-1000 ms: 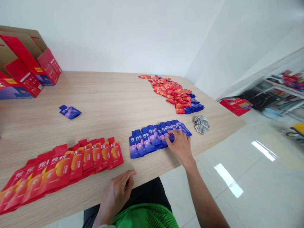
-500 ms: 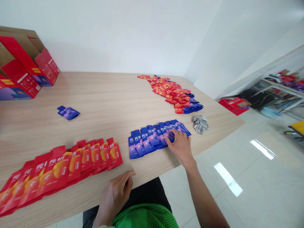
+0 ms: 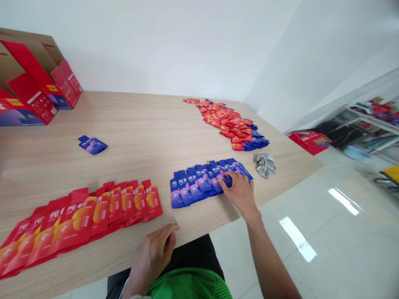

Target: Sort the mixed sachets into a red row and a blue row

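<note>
On the table lies an overlapping row of blue sachets (image 3: 199, 185) with pale lettering. My right hand (image 3: 239, 192) rests on the right part of this row, thumb and forefinger apart and touching the top packets; its other fingers are partly hidden. My left hand (image 3: 155, 250) is closed in a loose fist at the table's front edge, with nothing visible in it. A longer overlapping row of red sachets (image 3: 75, 222) with orange fruit prints stretches away to the left of it. One single blue sachet (image 3: 92, 145) lies apart, farther back.
A heap of red and blue sachets (image 3: 229, 122) lies at the table's back right. Near the right edge sits a crumpled striped cloth (image 3: 265, 165). Open red cartons (image 3: 34, 97) stand at the back left. A red box (image 3: 309, 141) and a shelf (image 3: 374, 120) are beyond the table.
The view has shifted slightly. Both hands stay nearly where they were, the right still on the blue row and the left still curled at the edge.
</note>
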Demonstrator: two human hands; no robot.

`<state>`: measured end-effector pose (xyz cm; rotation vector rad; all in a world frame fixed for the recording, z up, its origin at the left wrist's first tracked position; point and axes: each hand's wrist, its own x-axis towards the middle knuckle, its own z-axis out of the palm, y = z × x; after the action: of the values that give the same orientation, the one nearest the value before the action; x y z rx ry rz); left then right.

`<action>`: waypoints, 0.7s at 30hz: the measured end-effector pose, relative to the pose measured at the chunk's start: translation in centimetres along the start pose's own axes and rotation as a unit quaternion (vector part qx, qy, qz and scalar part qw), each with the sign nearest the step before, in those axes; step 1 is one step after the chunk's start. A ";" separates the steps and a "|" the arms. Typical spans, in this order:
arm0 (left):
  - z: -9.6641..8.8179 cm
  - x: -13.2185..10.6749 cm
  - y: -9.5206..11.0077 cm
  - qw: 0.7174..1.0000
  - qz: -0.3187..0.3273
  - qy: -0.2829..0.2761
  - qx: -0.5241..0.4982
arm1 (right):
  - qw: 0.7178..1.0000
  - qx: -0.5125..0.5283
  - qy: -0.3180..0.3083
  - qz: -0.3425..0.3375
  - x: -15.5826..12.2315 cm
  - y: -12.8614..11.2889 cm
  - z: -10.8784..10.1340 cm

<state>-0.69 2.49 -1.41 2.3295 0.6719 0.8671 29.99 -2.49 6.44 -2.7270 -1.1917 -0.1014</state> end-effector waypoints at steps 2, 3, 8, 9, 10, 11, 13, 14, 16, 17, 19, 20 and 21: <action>0.1 -0.1 -0.1 1.000 -0.002 0.001 0.002 | 1.000 0.000 0.006 -0.005 -0.1 0.1 -0.1; 0.1 -0.2 -0.1 1.000 -0.004 0.002 0.004 | 1.000 0.002 0.012 -0.009 0.0 0.0 -0.2; 0.3 -0.4 -0.1 1.000 -0.012 -0.007 0.011 | 0.991 0.052 0.057 -0.110 2.3 -3.8 -1.7; 0.3 -0.4 0.0 1.000 -0.015 -0.012 0.011 | 0.982 0.077 0.054 -0.163 3.2 -5.7 -2.0; 0.3 -0.5 0.0 1.000 -0.019 -0.018 0.012 | 0.968 0.105 0.043 -0.225 4.2 -8.1 -2.1; 0.3 -0.5 0.1 0.999 -0.023 -0.024 0.011 | 0.946 0.135 0.019 -0.295 5.2 -10.9 -2.1; 0.3 -0.6 0.2 0.999 -0.034 -0.034 0.009 | 0.886 0.185 -0.047 -0.422 7.2 -17.3 -1.4; 0.4 -0.6 0.2 0.999 -0.038 -0.037 0.007 | 0.857 0.194 -0.094 -0.468 8.1 -20.8 -0.7; 0.5 -0.7 0.3 0.999 -0.040 -0.033 0.005 | 0.831 0.173 -0.153 -0.507 9.5 -27.5 1.0; 0.7 -0.8 0.3 0.999 -0.040 -0.028 0.006 | 0.831 0.148 -0.161 -0.511 9.9 -30.6 1.9; 1.0 -1.0 0.3 0.999 -0.039 -0.020 0.012 | 0.845 0.101 -0.168 -0.497 10.5 -36.1 3.7; 1.2 -1.1 0.3 0.999 -0.039 -0.016 0.017 | 0.851 0.087 -0.167 -0.490 10.6 -38.3 4.5; 1.4 -1.2 0.2 0.999 -0.038 -0.021 0.019 | 0.855 0.080 -0.166 -0.485 10.6 -40.2 5.1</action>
<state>-0.49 1.11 -2.65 2.3334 0.7605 0.7746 7.69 33.00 7.66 -1.7738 -2.4206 0.3475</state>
